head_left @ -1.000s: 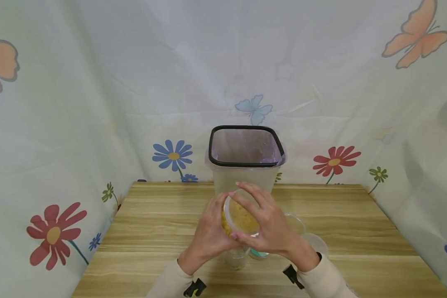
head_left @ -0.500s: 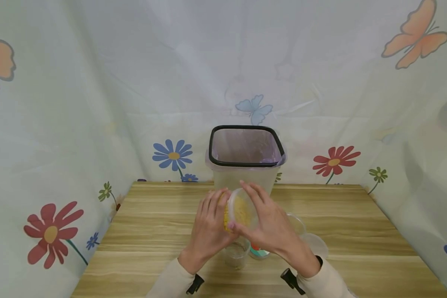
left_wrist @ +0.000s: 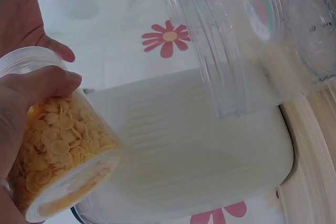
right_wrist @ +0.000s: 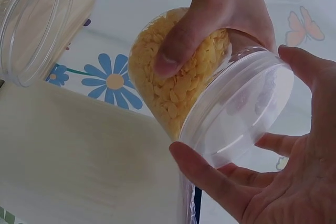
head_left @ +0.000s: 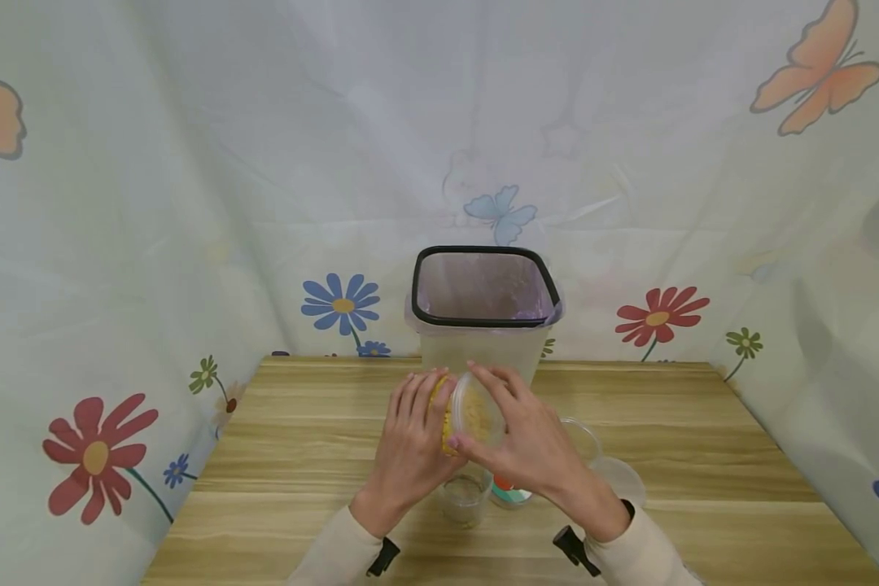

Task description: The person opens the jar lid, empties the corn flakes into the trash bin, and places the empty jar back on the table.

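Both hands meet over the middle of the table in the head view. My left hand [head_left: 410, 452] grips a clear plastic jar [left_wrist: 65, 145] of yellow flakes, tilted on its side. Its translucent lid [right_wrist: 244, 106] faces my right hand [head_left: 538, 439], whose thumb and fingers are curled around the lid's edge. Flakes [right_wrist: 173, 90] fill much of the jar around the left thumb in the right wrist view. Just below the hands, an uncapped clear jar [head_left: 465, 500] stands upright on the table.
A pale bin [head_left: 476, 350] with a black rim and a liner stands at the back. Right of the uncapped jar are a round green-and-red labelled item [head_left: 511, 494], a clear round rim [head_left: 595, 439] and a translucent disc [head_left: 621, 480]. The wooden table [head_left: 300, 456] meets a printed curtain [head_left: 337, 163].
The flake jar has turned so its lid faces more to the right, and the left hand's fingers show more from the back. Over the last half second little has moved.
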Motion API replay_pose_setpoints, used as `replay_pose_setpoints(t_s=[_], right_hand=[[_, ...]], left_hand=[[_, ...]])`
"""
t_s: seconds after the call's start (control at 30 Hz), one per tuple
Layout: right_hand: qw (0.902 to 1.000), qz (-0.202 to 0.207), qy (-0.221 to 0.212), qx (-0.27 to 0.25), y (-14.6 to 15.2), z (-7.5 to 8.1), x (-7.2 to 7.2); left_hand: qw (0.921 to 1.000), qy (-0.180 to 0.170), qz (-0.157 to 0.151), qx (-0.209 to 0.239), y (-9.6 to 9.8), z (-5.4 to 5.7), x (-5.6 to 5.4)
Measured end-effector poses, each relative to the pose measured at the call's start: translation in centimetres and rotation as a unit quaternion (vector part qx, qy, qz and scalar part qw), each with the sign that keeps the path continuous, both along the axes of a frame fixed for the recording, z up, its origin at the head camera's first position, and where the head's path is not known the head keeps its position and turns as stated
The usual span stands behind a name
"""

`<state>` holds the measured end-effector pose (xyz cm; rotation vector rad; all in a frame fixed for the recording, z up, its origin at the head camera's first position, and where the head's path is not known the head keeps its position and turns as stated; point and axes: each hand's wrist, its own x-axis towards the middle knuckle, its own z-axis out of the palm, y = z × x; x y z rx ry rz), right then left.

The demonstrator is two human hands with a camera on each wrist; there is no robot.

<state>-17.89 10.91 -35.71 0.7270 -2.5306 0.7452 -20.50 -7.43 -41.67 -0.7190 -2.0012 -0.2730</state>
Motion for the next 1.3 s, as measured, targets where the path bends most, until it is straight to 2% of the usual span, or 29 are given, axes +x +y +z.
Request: replay_pose_setpoints(t_s=[0.13,0.27,0.5,0.63,0.73,0.87,0.97,1.3], right_hand=[[0.9992,0.029,0.027,-0.007,0.3,-0.1,-0.2],[0.9953,0.063,0.074,-0.001,0.8,-0.4,-0.6],[0.9800,0.135,0.140,0.044,1.6,-0.4,-1.1],[0.9692,0.175,0.160,0.065,2.0,-0.5,-1.3],[0.9646,0.189,0.168,0.074,2.1,-0.5,-1.4],[0.9647,0.191,0.162,0.081,2.1,-0.4,-1.3],[0.9686,0.184,0.147,0.080,2.0,-0.2,-1.1],[0.9911,0.081,0.104,0.019,1.0,1.1,1.0]], left_hand=[[1.0000,0.002,-0.003,0.001,0.0,0.0,0.0],[0.9999,-0.003,-0.010,0.007,0.1,0.0,0.0],[0.9995,-0.015,-0.024,0.015,0.0,0.1,0.1],[0.9992,-0.018,-0.030,0.018,0.0,0.1,0.1],[0.9991,-0.018,-0.032,0.020,-0.1,0.1,0.1],[0.9991,-0.020,-0.031,0.022,-0.2,0.1,0.1],[0.9989,-0.025,-0.031,0.024,-0.2,0.1,0.1],[0.9992,-0.019,-0.024,0.026,-0.4,0.0,0.1]])
